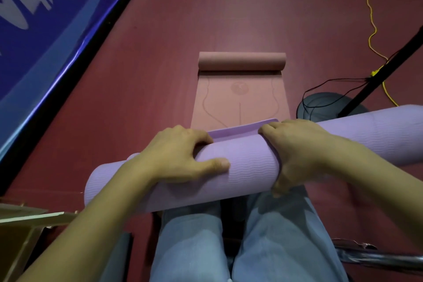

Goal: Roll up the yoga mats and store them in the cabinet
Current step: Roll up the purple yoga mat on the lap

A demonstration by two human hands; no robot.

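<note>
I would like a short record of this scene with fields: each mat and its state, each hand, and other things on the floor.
purple mat: almost fully rolled, loose end flap at the top, held above the person's lap
pink mat: on the floor, far end rolled, near part flat
left hand: grips the purple roll
right hand: grips the purple roll
floor: dark red
yellow cable: on the floor, at right
cabinet: not in view

Blue banner [45, 18], yellow cord [372, 30], cardboard box [20, 231].
</note>
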